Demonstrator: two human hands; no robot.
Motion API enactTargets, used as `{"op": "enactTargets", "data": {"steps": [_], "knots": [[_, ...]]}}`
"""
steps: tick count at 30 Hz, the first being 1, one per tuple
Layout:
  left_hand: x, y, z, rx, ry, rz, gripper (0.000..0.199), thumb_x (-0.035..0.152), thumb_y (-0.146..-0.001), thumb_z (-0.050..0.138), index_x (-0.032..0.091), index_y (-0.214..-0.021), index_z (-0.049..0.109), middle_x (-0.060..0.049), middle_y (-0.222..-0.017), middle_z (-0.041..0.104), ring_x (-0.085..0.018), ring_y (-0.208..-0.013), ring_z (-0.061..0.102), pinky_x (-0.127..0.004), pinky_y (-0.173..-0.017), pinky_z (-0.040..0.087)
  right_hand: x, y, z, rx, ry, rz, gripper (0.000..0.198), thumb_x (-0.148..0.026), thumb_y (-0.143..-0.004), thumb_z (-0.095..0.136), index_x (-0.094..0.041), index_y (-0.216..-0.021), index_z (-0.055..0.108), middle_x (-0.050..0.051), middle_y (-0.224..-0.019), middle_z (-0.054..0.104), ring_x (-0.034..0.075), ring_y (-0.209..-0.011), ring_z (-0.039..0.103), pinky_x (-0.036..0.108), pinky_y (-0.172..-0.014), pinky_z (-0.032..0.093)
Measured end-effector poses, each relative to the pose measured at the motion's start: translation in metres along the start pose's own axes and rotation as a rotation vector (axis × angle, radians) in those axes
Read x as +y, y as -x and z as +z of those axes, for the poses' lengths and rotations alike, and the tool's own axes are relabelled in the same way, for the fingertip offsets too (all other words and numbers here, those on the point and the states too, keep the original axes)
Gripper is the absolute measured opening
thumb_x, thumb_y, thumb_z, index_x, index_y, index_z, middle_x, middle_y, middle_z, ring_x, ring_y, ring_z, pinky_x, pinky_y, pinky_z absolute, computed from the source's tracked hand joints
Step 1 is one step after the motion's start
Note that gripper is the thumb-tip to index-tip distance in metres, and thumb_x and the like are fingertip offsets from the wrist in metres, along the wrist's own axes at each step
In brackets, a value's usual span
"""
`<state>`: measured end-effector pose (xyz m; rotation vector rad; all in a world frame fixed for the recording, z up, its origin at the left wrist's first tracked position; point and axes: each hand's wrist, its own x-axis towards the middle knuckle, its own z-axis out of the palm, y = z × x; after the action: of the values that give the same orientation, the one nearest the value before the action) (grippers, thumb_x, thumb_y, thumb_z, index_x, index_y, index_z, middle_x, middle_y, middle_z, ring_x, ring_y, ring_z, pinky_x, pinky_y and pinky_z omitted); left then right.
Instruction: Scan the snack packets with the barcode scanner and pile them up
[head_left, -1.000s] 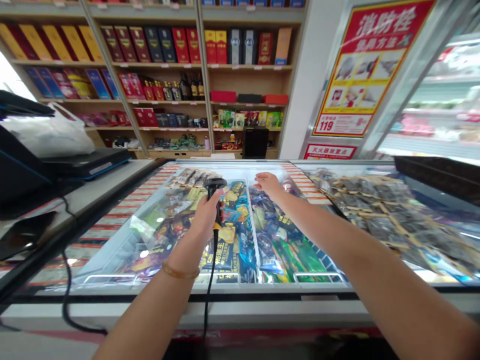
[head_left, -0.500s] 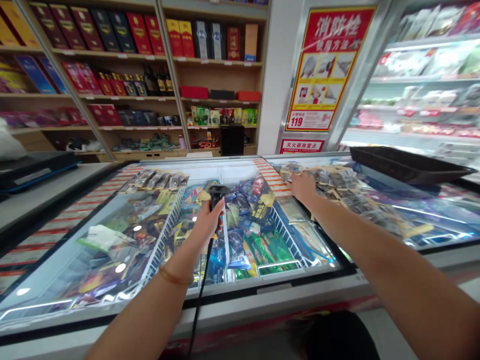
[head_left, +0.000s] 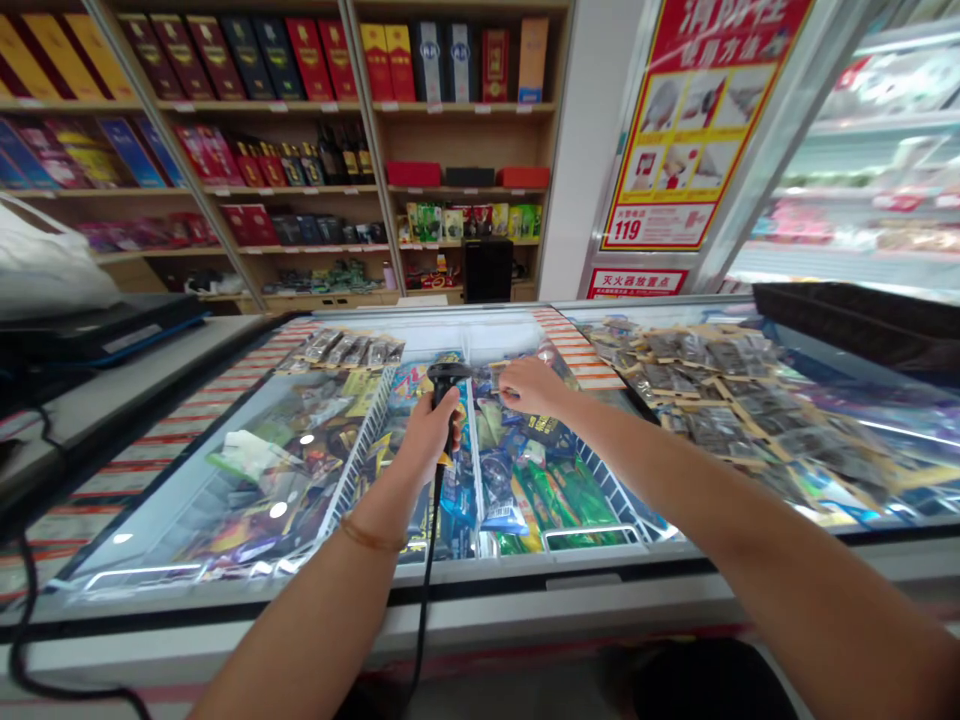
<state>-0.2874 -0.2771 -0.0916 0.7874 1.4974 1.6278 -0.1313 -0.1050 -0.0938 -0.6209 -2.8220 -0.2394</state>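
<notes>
Little room: left hand (head_left: 429,432) grips a scanner (head_left: 448,373), its edge near the curled right hand (head_left: 531,386), contents unclear.

Count: left hand (head_left: 433,432), 1; right hand (head_left: 534,386), 1; barcode scanner (head_left: 444,400), 1; bracelet (head_left: 373,537), 1. Fire-hydrant poster (head_left: 701,140), 1, bears 6 pictures (head_left: 663,103). Extinguisher sign (head_left: 637,281), 1. Shelved flat boxes (head_left: 469,177), 3; tall maroon boxes (head_left: 180,58), 3; dark-blue boxes (head_left: 244,58), 2. Freezer packets (head_left: 551,500) overlap; number uncertain.

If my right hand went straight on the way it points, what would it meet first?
Probably the black corded scanner in your left hand: your right hand points toward it from the side, though this one view leaves depth unclear.
</notes>
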Motion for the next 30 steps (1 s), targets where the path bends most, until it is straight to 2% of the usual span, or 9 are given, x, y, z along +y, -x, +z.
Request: {"op": "enactTargets", "data": {"steps": [2,7,9,11,14,18,21,26,30], "knots": [[0.002,0.000,-0.002,0.012,0.017,0.010,0.048,0.059,-0.073,0.077,0.021,-0.084,0.050,0.005,-0.061,0.056,-0.008,-0.041,0.048,-0.021,-0.037,0.037,-0.012,-0.015,0.008,0.058,-0.103,0.049,0.024,-0.034,-0.098,0.058,-0.017,-0.093,0.074,0.011,-0.099,0.076,0.025,-0.102,0.065,0.032,-0.090,0.040],[0.007,0.000,-0.004,0.044,0.024,0.010,0.046,0.057,-0.075,0.076,0.022,-0.086,0.050,0.005,-0.062,0.057,-0.008,-0.040,0.048,-0.021,-0.037,0.037,-0.013,-0.036,0.030,0.250,-0.210,0.777,0.051,-0.050,-0.105,0.040,-0.011,-0.116,0.071,0.021,-0.117,0.071,0.033,-0.117,0.062,0.043,-0.100,0.042],[0.007,-0.001,-0.003,0.040,0.011,-0.014,0.045,0.057,-0.076,0.075,0.022,-0.085,0.050,0.005,-0.061,0.056,-0.008,-0.039,0.047,-0.021,-0.037,0.037,-0.009,-0.038,0.037,0.203,-0.232,0.871,0.069,-0.069,-0.097,0.046,-0.008,-0.117,0.070,0.026,-0.128,0.065,0.040,-0.128,0.055,0.050,-0.106,0.040],[0.005,0.000,-0.002,0.015,-0.003,-0.018,0.045,0.058,-0.076,0.075,0.022,-0.084,0.050,0.005,-0.061,0.056,-0.008,-0.039,0.048,-0.021,-0.036,0.037,-0.005,-0.038,0.042,0.151,-0.265,0.828,0.077,-0.079,-0.083,0.059,-0.009,-0.112,0.071,0.027,-0.133,0.061,0.043,-0.132,0.050,0.053,-0.108,0.038],[0.004,0.005,0.000,-0.033,-0.023,-0.013,0.046,0.058,-0.075,0.077,0.022,-0.084,0.050,0.005,-0.063,0.057,-0.008,-0.039,0.048,-0.021,-0.036,0.037,0.002,-0.037,0.047,0.143,-0.426,0.734,0.066,-0.071,-0.070,0.079,-0.015,-0.104,0.068,0.020,-0.120,0.068,0.038,-0.121,0.059,0.049,-0.103,0.045],[0.004,0.014,0.002,-0.132,-0.051,0.000,0.047,0.059,-0.075,0.077,0.021,-0.085,0.051,0.004,-0.067,0.059,-0.007,-0.040,0.048,-0.021,-0.036,0.037,0.013,-0.036,0.053,0.331,-0.964,0.695,0.050,-0.053,-0.081,0.073,-0.019,-0.112,0.057,0.006,-0.092,0.073,0.024,-0.089,0.070,0.038,-0.083,0.055],[0.003,0.018,0.003,-0.228,-0.096,0.034,0.048,0.061,-0.076,0.076,0.021,-0.089,0.052,0.004,-0.071,0.059,-0.007,-0.042,0.050,-0.021,-0.038,0.039,0.018,-0.039,0.055,0.518,-1.244,0.654,0.047,-0.050,-0.081,0.070,-0.020,-0.114,0.055,0.004,-0.091,0.074,0.023,-0.087,0.072,0.036,-0.076,0.058],[-0.001,0.020,0.003,-0.278,-0.289,0.106,0.048,0.061,-0.079,0.072,0.021,-0.098,0.053,0.005,-0.068,0.058,-0.009,-0.040,0.049,-0.023,-0.039,0.039,0.020,-0.043,0.052,0.691,-1.224,0.507,0.040,-0.052,-0.080,0.067,-0.021,-0.105,0.062,0.007,-0.099,0.077,0.025,-0.096,0.073,0.039,-0.087,0.059],[-0.002,0.021,0.004,-0.289,-0.324,0.106,0.048,0.062,-0.079,0.070,0.021,-0.099,0.053,0.005,-0.067,0.057,-0.009,-0.040,0.048,-0.024,-0.039,0.039,0.020,-0.043,0.053,0.710,-1.104,0.458,0.034,-0.051,-0.082,0.064,-0.022,-0.100,0.064,0.006,-0.103,0.077,0.025,-0.099,0.072,0.040,-0.092,0.057]]}}
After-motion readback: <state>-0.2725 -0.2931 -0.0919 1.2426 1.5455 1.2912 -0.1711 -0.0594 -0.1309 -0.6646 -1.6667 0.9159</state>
